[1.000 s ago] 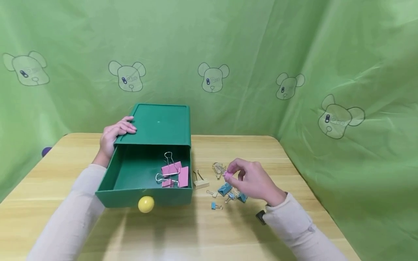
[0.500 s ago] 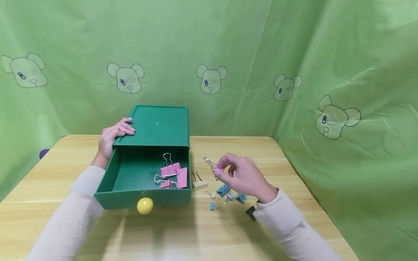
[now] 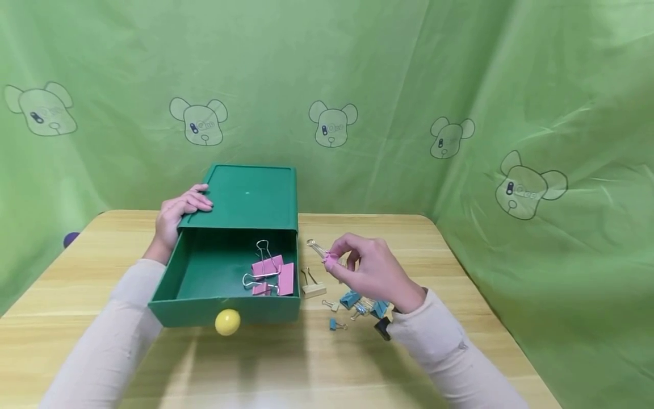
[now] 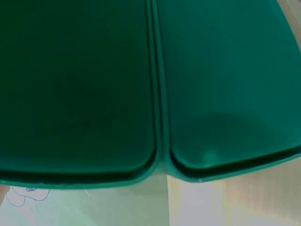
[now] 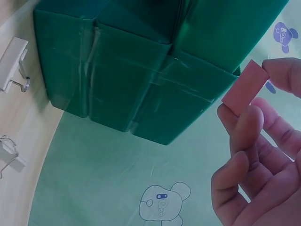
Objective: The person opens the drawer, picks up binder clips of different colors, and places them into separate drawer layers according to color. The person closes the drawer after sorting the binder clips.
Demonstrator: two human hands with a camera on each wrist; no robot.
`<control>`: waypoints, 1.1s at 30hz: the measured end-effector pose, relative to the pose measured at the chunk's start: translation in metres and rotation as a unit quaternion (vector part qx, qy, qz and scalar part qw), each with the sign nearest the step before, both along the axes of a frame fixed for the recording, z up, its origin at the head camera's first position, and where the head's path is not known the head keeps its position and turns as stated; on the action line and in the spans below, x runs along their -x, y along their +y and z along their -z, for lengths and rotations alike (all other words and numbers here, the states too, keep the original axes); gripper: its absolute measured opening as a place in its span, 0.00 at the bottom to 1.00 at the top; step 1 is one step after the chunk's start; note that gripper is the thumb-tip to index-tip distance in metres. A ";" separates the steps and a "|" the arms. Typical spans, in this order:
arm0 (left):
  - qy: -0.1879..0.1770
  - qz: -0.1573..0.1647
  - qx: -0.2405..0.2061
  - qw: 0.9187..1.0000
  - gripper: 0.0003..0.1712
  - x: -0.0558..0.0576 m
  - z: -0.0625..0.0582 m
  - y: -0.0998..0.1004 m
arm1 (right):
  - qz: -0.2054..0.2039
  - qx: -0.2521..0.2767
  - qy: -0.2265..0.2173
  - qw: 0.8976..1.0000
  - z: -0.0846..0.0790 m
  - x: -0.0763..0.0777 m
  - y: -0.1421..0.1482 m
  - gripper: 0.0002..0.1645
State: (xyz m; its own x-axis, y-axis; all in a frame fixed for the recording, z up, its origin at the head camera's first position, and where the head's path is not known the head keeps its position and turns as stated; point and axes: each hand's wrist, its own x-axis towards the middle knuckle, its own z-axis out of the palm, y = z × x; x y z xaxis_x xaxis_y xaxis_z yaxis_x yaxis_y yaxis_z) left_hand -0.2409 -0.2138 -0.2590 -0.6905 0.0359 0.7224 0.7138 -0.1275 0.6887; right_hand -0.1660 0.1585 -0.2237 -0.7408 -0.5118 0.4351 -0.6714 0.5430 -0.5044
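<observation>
A person's right hand (image 3: pixel 370 267) pinches a small pink metal binder clip (image 3: pixel 331 260) between thumb and fingertips, its wire handles pointing away toward the far left. The clip is held above the table, to the right of the open drawer and apart from it; the right wrist view shows the pink body clamped by the fingers.

The left hand (image 3: pixel 179 213) rests against the left side of a dark green plastic drawer cabinet (image 3: pixel 250 196), its fingers lying extended over the top edge; its thumb is hidden, so whether it presses the side cannot be told.

The cabinet's green plastic drawer (image 3: pixel 222 307) stands pulled out toward the person, with a round yellow knob (image 3: pixel 227 322) on its front. In its right part lie pink binder clips with silver wire handles (image 3: pixel 267 266), bunched together near the right wall.

On the light wooden table (image 3: pixel 409 238), just beside the drawer's right wall, stands a cream binder clip (image 3: pixel 314 290) with its handles up. A smaller cream clip (image 3: pixel 332 306) lies nearer the person, among several blue binder clips (image 3: pixel 349 299). Behind the table hangs a green cloth (image 3: pixel 383 57) printed with outlined bear heads.
</observation>
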 end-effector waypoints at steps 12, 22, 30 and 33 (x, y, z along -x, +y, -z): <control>0.005 0.006 -0.001 1.000 0.32 0.001 0.002 0.000 | -0.017 0.006 0.016 1.000 -0.007 0.002 -0.007 0.05; -0.002 0.006 -0.003 1.000 0.32 0.000 0.002 0.000 | -0.028 0.005 0.030 0.999 -0.014 0.001 -0.017 0.06; 0.009 0.006 -0.001 1.000 0.33 0.001 0.002 0.000 | -0.035 0.008 0.030 0.999 -0.017 0.000 -0.024 0.06; 0.016 0.005 0.001 1.000 0.33 0.001 0.002 0.000 | -0.037 0.008 0.030 0.999 -0.019 -0.001 -0.026 0.06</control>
